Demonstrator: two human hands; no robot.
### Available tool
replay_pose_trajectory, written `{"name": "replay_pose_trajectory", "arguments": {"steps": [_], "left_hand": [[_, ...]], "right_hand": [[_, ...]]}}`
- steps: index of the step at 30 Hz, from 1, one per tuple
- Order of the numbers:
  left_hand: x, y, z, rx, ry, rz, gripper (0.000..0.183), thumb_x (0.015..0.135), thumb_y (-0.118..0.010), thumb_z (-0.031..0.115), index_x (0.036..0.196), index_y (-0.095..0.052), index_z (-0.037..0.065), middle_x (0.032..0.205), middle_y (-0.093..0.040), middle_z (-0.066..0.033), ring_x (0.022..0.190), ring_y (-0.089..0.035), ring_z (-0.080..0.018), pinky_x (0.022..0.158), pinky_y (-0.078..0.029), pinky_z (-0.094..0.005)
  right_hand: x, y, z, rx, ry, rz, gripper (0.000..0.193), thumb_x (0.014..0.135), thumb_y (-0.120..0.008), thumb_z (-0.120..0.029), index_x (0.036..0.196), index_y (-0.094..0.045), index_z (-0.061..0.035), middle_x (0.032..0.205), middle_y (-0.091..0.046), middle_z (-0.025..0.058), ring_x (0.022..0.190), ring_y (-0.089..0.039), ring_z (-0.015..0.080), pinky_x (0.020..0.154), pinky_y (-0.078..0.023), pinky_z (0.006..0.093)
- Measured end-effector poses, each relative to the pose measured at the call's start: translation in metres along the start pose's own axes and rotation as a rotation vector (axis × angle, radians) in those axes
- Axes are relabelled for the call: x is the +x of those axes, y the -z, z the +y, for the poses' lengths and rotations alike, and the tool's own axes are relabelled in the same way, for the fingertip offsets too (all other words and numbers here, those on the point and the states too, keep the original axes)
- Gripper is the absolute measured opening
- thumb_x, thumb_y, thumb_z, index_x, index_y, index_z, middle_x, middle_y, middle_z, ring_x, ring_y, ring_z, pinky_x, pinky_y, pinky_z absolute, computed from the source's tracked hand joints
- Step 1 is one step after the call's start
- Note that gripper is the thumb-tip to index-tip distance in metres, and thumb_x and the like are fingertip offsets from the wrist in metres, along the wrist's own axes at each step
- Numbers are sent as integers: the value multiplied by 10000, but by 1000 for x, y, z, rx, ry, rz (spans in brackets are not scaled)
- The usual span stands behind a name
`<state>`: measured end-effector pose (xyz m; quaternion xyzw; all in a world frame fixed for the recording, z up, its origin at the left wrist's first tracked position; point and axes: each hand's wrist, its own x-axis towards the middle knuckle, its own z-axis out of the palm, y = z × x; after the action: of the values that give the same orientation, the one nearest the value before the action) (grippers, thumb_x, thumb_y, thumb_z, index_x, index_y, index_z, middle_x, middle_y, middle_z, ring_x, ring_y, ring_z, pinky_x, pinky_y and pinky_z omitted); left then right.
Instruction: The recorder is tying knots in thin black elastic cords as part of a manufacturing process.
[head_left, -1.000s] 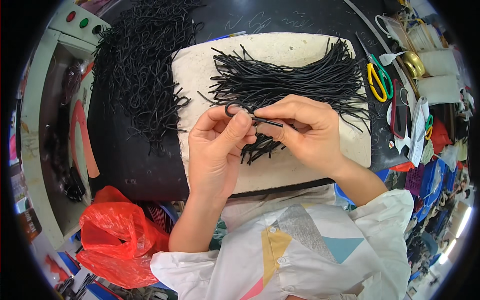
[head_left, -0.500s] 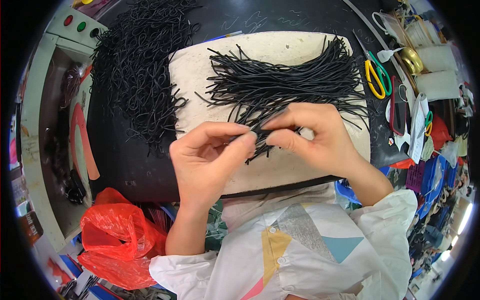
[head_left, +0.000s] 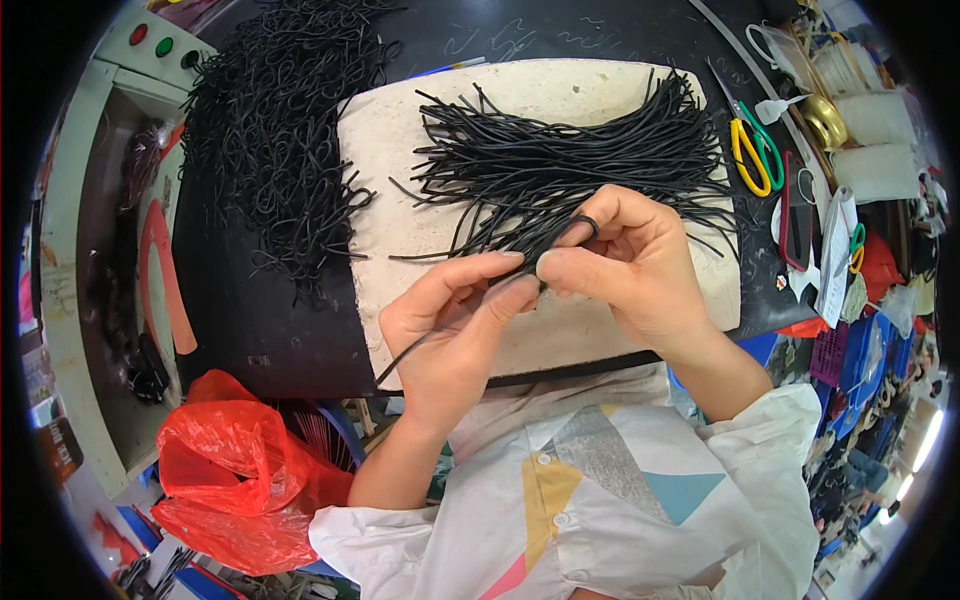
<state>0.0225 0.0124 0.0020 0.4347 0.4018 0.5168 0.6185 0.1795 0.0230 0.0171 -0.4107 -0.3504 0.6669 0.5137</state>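
The left hand [head_left: 440, 335] pinches a black cord [head_left: 402, 358], its tail slanting out left below the fingers. The right hand's [head_left: 645, 265] thumb and index finger clamp it too, a loop curling round the index. Beyond the fingers, straight cords [head_left: 570, 150] lie on a beige board [head_left: 570, 345].

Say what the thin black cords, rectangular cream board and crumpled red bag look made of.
Thin black cords: possibly rubber or coated textile, satin; they bend smoothly. Rectangular cream board: matt, perhaps wood or card; marked surface, inconclusive. Crumpled red bag: likely thin plastic, glossy; creases shine.
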Motion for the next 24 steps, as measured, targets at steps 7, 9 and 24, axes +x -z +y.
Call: {"name": "replay_pose_trajectory", "arguments": {"steps": [7, 9, 24], "left_hand": [[1, 0, 4, -28, 79, 71, 136, 757, -590, -62, 892, -596, -80, 765, -617, -114, 627, -590, -134, 596, -497, -232], [2, 6, 5, 74, 173, -13, 118, 755, -608, -45, 869, -616, -76, 756, -620, -97, 645, -579, -109, 591, -474, -205], [-19, 17, -2, -201, 153, 7, 133, 783, -577, -47, 913, -581, -21, 854, -610, -90, 663, -569, -122, 563, -468, -230]], "right_hand": [[-1, 4, 15, -280, 161, 69, 206, 698, -696, -51, 849, -559, -23, 784, -622, 40, 714, -599, 108, 605, -466, 215], [4, 6, 11, -515, 319, 61, 249, 688, -698, -82, 892, -571, -15, 798, -629, 51, 725, -607, 130, 618, -471, 244], [27, 6, -8, -309, 74, -100, 79, 778, -592, -38, 836, -618, 9, 735, -600, 7, 673, -547, 62, 620, -457, 207]]}}
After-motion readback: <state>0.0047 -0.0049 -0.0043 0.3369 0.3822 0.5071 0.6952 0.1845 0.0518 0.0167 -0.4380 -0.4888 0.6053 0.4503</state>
